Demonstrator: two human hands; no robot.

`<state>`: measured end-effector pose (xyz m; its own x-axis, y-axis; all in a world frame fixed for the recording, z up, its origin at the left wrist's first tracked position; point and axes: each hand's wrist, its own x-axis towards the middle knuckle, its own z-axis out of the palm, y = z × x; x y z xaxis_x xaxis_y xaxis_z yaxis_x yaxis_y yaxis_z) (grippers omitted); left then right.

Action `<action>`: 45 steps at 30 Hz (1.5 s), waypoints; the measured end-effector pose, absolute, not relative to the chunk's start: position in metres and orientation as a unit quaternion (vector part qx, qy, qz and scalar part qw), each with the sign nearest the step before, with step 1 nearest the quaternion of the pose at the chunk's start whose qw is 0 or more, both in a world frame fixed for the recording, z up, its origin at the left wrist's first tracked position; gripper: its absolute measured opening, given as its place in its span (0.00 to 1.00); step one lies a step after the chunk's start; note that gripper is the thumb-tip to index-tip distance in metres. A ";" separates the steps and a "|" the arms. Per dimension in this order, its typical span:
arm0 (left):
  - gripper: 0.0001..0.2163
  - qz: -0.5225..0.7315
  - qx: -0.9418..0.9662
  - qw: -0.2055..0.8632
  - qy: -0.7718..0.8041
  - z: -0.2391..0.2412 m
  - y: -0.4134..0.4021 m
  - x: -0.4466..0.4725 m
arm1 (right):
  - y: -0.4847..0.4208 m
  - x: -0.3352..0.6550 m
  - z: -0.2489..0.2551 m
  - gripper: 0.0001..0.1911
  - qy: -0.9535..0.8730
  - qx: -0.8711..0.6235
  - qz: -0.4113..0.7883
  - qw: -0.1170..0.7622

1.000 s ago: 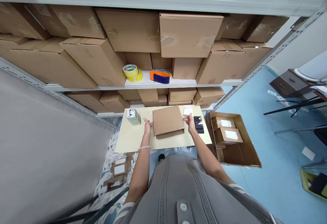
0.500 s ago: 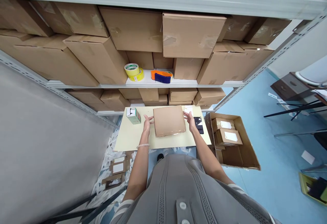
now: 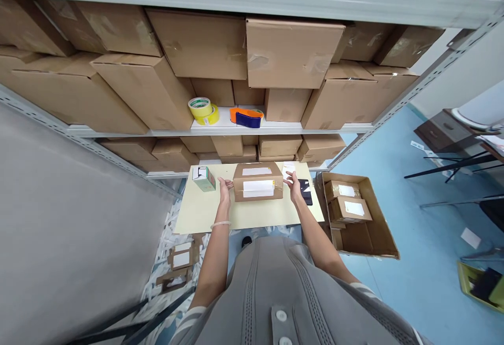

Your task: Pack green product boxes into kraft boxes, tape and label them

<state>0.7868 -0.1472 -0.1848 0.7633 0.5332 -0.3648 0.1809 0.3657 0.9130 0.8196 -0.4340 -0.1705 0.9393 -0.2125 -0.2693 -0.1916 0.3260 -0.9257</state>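
A taped cardboard box (image 3: 258, 196) is on the pale table (image 3: 205, 213), with white labels on its top and near faces. My left hand (image 3: 225, 190) is against its left end, fingertips at the cardboard. At the right end, the fingers of my right hand (image 3: 292, 185) meet the box, so it is held between both hands. Whether its underside rests on the table I cannot tell. Left of my left hand stands a small green-and-white carton (image 3: 204, 179). A dark phone-like device (image 3: 305, 191) lies beside my right hand, near a white paper slip (image 3: 289, 167).
Shelves (image 3: 220, 131) full of cardboard boxes rise behind the table. On one shelf are yellow tape rolls (image 3: 202, 111) and an orange-and-blue tape dispenser (image 3: 247, 117). A large open carton (image 3: 384, 229) holding labelled boxes stands at right. Scraps (image 3: 167, 248) litter the floor at left.
The box has been turned over between my hands: a plain brown face showed before, and two labelled faces show now. Both hands have stayed at its ends.
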 end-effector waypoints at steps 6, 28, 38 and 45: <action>0.29 0.109 0.545 0.761 0.333 -0.182 -0.149 0.784 | -0.434 0.820 -0.170 0.27 0.166 -0.577 -0.009 0.799; 0.31 0.084 0.572 0.741 0.341 -0.181 -0.148 0.775 | -0.428 0.817 -0.171 0.29 0.168 -0.605 0.006 0.778; 0.29 0.078 0.597 0.722 0.340 -0.188 -0.151 0.775 | -0.419 0.814 -0.173 0.26 0.179 -0.654 0.045 0.733; 0.28 0.066 0.595 0.720 0.352 -0.193 -0.149 0.775 | -0.416 0.812 -0.171 0.21 0.195 -0.667 0.082 0.714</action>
